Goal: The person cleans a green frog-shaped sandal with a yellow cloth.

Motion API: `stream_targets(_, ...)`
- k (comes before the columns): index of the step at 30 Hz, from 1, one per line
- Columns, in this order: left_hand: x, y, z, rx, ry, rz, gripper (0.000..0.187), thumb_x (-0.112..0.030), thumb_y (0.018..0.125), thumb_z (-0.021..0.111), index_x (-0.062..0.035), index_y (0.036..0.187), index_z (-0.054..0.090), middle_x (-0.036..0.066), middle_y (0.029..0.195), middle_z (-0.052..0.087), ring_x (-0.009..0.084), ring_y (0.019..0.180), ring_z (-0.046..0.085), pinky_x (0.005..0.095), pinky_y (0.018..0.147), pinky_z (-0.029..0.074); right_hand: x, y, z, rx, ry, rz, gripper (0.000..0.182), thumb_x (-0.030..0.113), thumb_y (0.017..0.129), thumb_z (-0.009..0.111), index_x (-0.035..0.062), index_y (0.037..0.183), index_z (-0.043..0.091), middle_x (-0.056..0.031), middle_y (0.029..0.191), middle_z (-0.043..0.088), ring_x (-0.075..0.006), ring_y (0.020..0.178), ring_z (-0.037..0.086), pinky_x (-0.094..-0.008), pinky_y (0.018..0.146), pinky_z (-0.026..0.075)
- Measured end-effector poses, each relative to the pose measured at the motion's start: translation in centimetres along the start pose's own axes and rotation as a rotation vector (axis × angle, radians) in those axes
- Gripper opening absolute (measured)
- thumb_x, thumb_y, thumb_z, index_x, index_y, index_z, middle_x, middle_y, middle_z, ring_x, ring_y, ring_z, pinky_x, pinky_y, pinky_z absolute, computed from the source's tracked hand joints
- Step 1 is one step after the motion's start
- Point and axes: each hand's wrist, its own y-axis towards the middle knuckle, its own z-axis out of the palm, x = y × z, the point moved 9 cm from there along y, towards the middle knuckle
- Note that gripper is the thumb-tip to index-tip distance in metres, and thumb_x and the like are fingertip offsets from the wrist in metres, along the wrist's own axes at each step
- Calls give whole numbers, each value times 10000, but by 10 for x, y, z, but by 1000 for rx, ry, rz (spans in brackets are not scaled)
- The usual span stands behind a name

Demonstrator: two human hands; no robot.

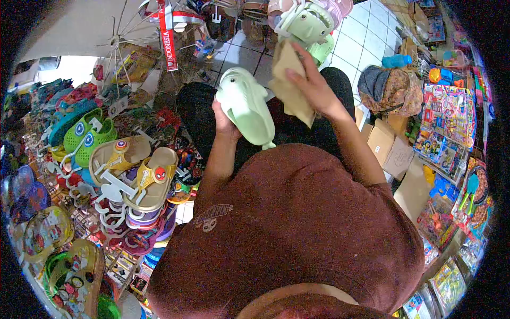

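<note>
My left hand [225,120] is wrapped round the side of a pale green shark-shaped slipper [245,109], which has a dark eye near its far end. The slipper is held tilted over my lap. To the right of it, my right hand [314,87] grips a creased tan cloth [292,99], slightly blurred, with the thumb and fingers pressed on it. Part of the cloth hides behind the fingers. Beyond my right hand, more shark slippers [305,26] in green and pink are bunched together over the tiled floor.
Sandals [151,175] on hangers crowd the left side, with green clogs [87,135] among them. A red-and-white Indonesia strap [167,45] hangs at the upper left. On the right are a cap [390,87], an opened cardboard box [388,149] and packaged toys [449,114].
</note>
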Motion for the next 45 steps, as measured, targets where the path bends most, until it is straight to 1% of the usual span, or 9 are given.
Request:
stream_targets(2,-3,0,-1,39,158,45,665,-550,838,377,-72,1291,469,143,1184,582,315,1034,595,461,877,500,39,0,21,97,-507,-385,586,362,912,554,123,1412,366,-156,1258,499,-274,1038,570,-363,906,465)
stream_targets(9,-2,-16,14,422,-86,171,710,-572,819,368,-71,1316,444,134,1248,549,297,1107,561,441,924,471,61,-38,71,434,-895,-224,565,449,870,562,308,1394,403,-156,1018,497,-349,831,580,-411,722,514)
stream_targets(14,5,-17,11,479,-121,114,698,-553,825,357,-60,1310,450,141,1240,556,308,1109,560,447,937,461,63,-56,65,469,-878,-298,578,416,859,582,308,1397,396,-145,953,484,-333,756,583,-411,640,516)
stream_targets(19,10,-12,-9,44,148,24,668,-524,833,352,-47,1286,470,149,1193,581,308,1071,583,451,916,476,55,-79,60,604,-918,-238,559,379,849,610,280,1372,439,-117,911,507,-332,705,584,-420,645,511)
stream_targets(23,1,-12,4,192,29,46,671,-523,827,372,-37,1281,469,146,1183,586,307,1036,602,450,884,497,63,-84,51,717,-574,-324,477,327,836,642,235,1294,543,-124,889,544,-326,709,591,-406,652,503)
stream_targets(30,-16,-39,26,284,173,8,805,-561,741,563,-14,1314,420,161,1216,566,308,1079,590,461,937,482,124,-24,2,164,-543,-540,661,316,770,703,120,1354,465,-123,1005,613,-318,862,611,-371,777,487)
stream_targets(32,-20,-45,41,413,199,-1,957,-541,626,736,8,1328,389,175,1224,556,307,1089,587,447,948,483,133,-19,9,230,-583,-523,657,284,762,710,124,1352,469,-118,978,604,-312,858,608,-362,778,486)
stream_targets(37,-24,-58,75,447,316,-7,989,-526,606,759,44,1319,378,169,1209,562,272,1066,601,402,920,497,161,-23,30,305,-471,-609,628,231,762,709,147,1344,490,-104,845,548,-288,759,559,-355,701,474)
stream_targets(45,-22,-63,71,295,277,1,941,-490,625,737,42,1314,379,164,1191,571,273,1051,606,397,917,497,120,-46,39,384,-703,-362,770,482,810,622,175,1448,321,-134,857,472,-322,749,513,-395,681,459)
